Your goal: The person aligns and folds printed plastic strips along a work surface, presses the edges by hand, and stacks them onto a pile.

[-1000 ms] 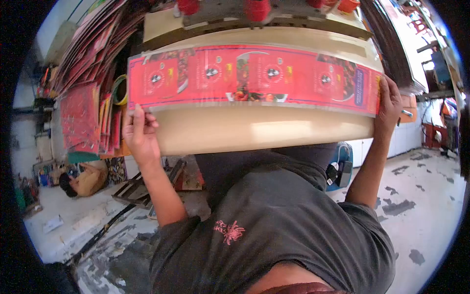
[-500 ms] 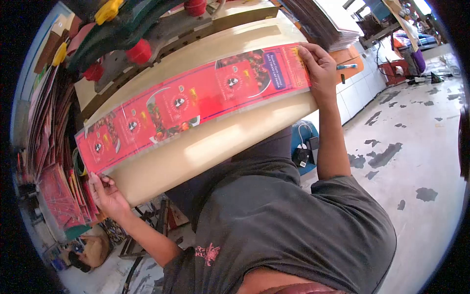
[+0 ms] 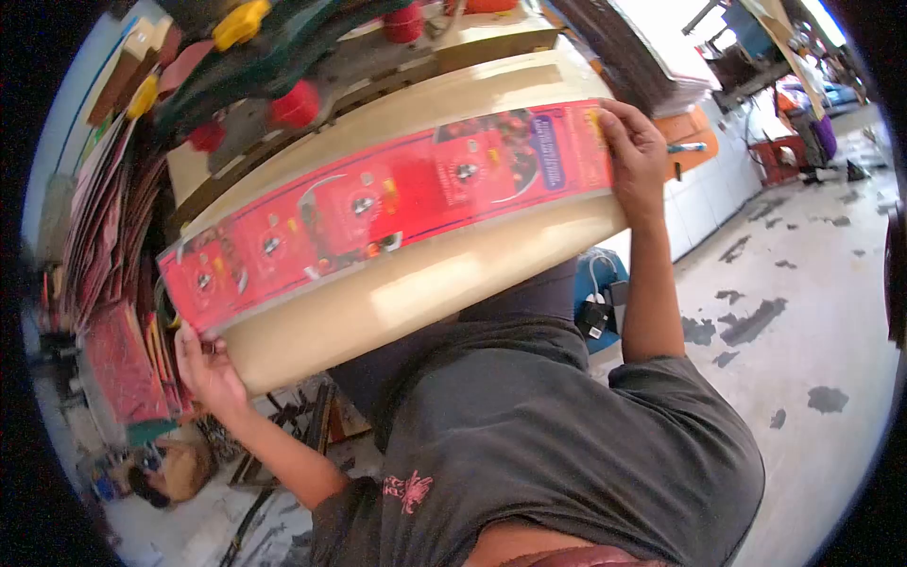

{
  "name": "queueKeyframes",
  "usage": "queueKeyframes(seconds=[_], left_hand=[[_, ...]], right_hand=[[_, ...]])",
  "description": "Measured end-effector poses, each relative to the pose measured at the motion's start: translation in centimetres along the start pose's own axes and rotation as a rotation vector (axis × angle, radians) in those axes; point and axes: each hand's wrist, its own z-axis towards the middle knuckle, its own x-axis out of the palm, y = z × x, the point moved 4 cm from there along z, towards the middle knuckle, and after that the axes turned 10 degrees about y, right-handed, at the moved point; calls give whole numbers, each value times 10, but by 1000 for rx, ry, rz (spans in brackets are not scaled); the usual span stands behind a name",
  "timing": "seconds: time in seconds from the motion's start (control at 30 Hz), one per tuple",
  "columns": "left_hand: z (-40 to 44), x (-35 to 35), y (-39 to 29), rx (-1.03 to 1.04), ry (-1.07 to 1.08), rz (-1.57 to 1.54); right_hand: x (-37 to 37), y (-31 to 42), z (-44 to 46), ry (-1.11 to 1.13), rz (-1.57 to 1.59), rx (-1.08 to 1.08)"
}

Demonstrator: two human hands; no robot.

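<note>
A long red printed plastic strip (image 3: 416,194), with food pictures and round emblems, stretches across a pale cream work surface (image 3: 425,293) with a rounded front edge. My right hand (image 3: 638,156) pinches its right end between thumb and fingers, near a blue text panel. At the lower left corner, my left hand (image 3: 210,369) is closed on the strip's other end, just past the edge of the surface. The strip looks flat and taut between both hands, and the print is slightly blurred.
Behind the surface is a green machine part (image 3: 283,66) with red knobs (image 3: 296,104) and yellow knobs (image 3: 241,25). Stacked sheets (image 3: 109,227) stand at the left. An orange board (image 3: 694,137) holds a pen. Another person (image 3: 175,472) is low at the left.
The whole scene has shifted slightly right and down in the view. Both hands keep hold of the strip, which lies nearly the same on the surface.
</note>
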Motion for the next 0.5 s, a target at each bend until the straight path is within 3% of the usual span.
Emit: queueKeyframes(seconds=[0.17, 0.5], left_hand=[[1, -9, -4, -35, 57, 164], [-5, 5, 3, 14, 72, 3]], right_hand=[[-3, -1, 3, -18, -220, -24], [-6, -6, 5, 65, -249, -17]])
